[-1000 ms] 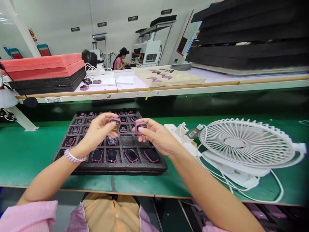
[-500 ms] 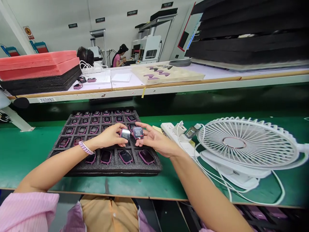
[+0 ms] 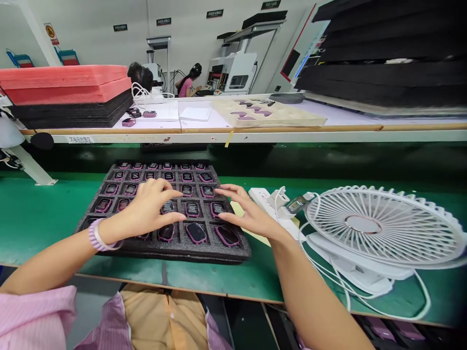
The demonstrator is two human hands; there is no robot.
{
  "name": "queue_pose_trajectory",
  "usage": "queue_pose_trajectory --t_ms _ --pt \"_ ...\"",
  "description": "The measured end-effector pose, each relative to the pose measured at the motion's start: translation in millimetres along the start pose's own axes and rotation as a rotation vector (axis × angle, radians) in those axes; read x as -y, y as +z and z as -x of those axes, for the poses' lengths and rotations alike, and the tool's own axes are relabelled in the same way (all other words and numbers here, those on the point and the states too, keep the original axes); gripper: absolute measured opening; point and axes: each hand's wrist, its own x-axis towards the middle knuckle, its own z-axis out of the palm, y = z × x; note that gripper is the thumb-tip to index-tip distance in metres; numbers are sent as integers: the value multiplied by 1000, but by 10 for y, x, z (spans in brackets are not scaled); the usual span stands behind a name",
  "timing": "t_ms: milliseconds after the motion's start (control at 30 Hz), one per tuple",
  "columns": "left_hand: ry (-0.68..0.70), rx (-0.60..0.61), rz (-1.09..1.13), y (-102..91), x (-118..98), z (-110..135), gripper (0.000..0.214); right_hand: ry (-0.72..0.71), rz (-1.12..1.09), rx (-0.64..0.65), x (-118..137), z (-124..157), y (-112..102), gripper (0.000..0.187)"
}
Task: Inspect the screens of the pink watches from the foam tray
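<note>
The left hand (image 3: 148,209) and right hand (image 3: 248,214) now lie spread and empty, no longer pinching anything. The two small purple-cased watch bodies (image 3: 167,207) they held a moment ago seem to sit in middle-row pockets of the black foam tray (image 3: 175,253), one at each hand's fingertips.

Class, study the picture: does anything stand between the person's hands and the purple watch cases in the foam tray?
Nothing visible does. The left hand and right hand lie open directly over the watch cases in the foam tray.
</note>
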Motion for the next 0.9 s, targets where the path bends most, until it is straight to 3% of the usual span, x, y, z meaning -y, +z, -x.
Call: queue_pose_trajectory --t_ms 100,200,267,367,500,600,733,900 --pt "-153 -210 -62 -352 246 519 49 -49 73 -96 135 -34 -15 49" --pt "-408 -358 -86 -478 565 1025 51 -186 160 -123 399 -192 107 34" --pt "-561 -308 -92 -413 757 1303 47 -316 179 -37 642 -345 299 30" --pt "-682 -134 -108 -195 941 1574 44 -438 269 193 1071 -568 722 22" --pt "-710 -125 -183 3 983 1648 46 -427 560 408 1582 -789 1306 23" --pt "-714 -69 -256 -16 935 1576 41 -376 737 428 1802 -915 1608 34" --pt "-694 44 -282 -95 875 1501 31 -357 772 429 1895 -1032 1795 40" --pt "-634 5 -132 -102 885 1554 26 -366 572 379 1843 -1022 1822 27"
